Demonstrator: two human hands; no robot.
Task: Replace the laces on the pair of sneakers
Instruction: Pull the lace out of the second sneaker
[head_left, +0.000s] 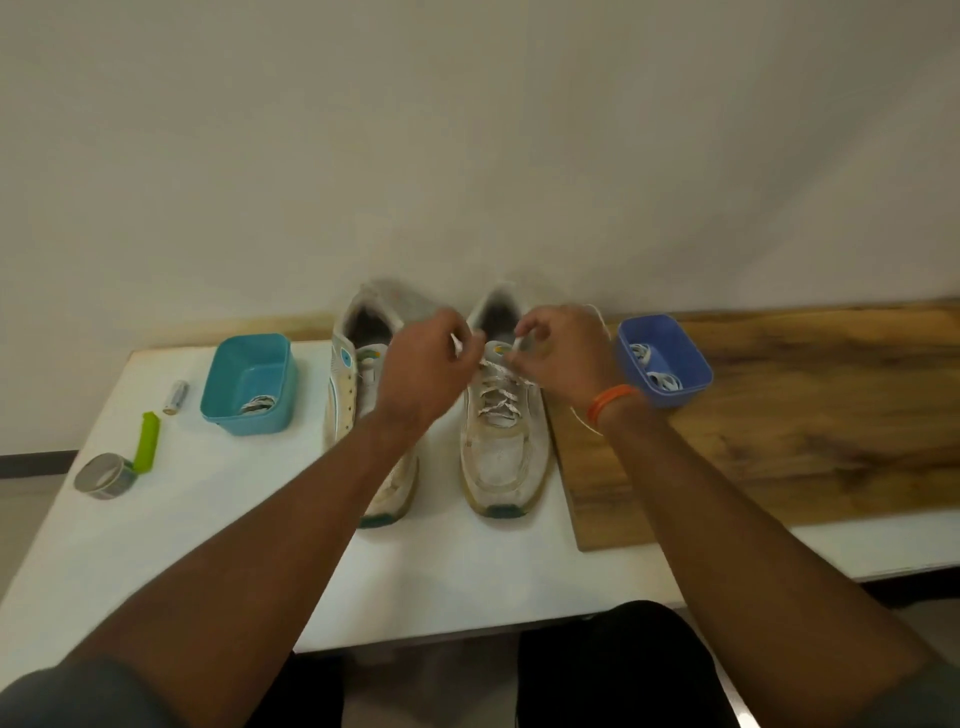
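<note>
Head cam: both hands are working at the top of the right shoe (501, 441), w/ the lace (498, 400) crossing the eyelets just below the knuckles. Left hand (423, 371) is pinching one lace end up by the tongue; right hand (558, 356) is pinching the other end, fingers curled tight round it. Ends are being held just apart, right over the top eyelets.

Step in hand, as I'm reading it: working the top of the lace on this shoe — pulling it out or finishing it off, can't tell which from here. The lace looks speckled and worn, so prob. the old one coming out. Next move is calling for drawing each end back through its eyelet, one side at a time, w/o snagging the tip.

Left shoe (353, 410) is sitting just under the left forearm, no lace showing on it. Teal tub (249, 384) is lying well out left of the left hand, w/ a lace bundle inside. Blue tub (662, 358) is sitting just beside the right wrist, white laces (660, 376) coiled in it — likely the fresh ones, close to reach.
</note>
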